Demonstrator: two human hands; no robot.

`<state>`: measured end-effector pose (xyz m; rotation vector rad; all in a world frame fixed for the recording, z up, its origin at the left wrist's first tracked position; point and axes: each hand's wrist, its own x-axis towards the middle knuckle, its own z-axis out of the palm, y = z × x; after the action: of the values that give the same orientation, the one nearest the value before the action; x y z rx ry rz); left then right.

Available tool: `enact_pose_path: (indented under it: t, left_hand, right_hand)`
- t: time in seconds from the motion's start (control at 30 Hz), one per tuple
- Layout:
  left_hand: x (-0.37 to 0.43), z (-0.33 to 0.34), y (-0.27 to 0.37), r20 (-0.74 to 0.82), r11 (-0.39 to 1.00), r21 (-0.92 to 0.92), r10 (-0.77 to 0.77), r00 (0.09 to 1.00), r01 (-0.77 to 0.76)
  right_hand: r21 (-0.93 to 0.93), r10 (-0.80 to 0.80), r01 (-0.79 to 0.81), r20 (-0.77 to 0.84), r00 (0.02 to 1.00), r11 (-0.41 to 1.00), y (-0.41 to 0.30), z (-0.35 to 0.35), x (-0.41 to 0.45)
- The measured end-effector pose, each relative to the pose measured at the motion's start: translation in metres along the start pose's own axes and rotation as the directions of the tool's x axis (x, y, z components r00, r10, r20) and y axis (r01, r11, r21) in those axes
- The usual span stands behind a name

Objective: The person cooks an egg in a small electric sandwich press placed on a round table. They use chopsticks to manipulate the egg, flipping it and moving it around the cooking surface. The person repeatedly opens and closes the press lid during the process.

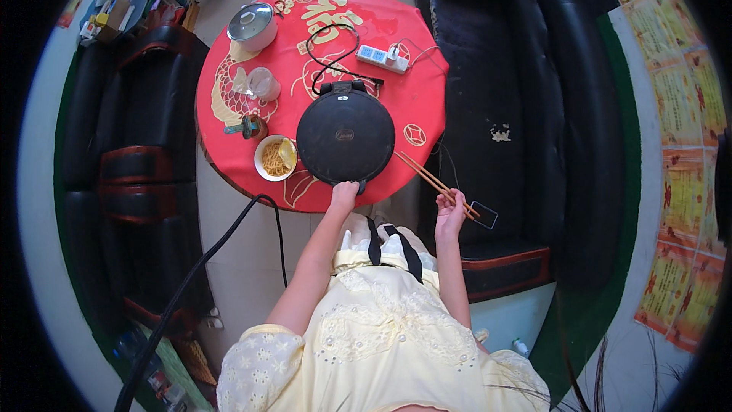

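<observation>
A round black electric griddle (345,133) with its lid down stands at the near edge of the red-covered table (420,91). My left hand (345,195) grips its front handle. Held in my right hand (450,216) is a pair of wooden chopsticks (429,176), tips towards the griddle, off the table's near right edge. Left of the griddle sits a white bowl (257,161) of noodles (274,161) with what looks like a piece of egg. Behind it are a jar (254,126) and a clear plastic cup (263,84). The griddle's inside is hidden.
A white pot with a glass lid (252,26) stands at the back left. The griddle's black cord (311,60) loops behind it, near a white power strip (382,59). Black sofas (480,97) flank the table. A phone-like thing (484,215) lies beyond my right hand.
</observation>
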<state>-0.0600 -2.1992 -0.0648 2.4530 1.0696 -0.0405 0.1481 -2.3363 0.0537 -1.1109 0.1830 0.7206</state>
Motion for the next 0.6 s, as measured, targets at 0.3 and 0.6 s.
enact_pose_path:
  t: [0.3, 0.6]
  left_hand:
    - [-0.001, -0.002, 0.000, -0.011, 0.999, 0.031, 0.022, 1.000, -0.022]
    - [-0.014, -0.038, 0.008, -0.041, 0.967, 0.109, 0.234, 0.971, -0.229]
  right_hand:
    - [0.019, 0.000, 0.000, 0.006, 1.000, 1.000, 0.000, 0.001, 0.000]
    - [0.081, -0.093, 0.098, -0.063, 0.994, 0.992, -0.017, 0.003, 0.007]
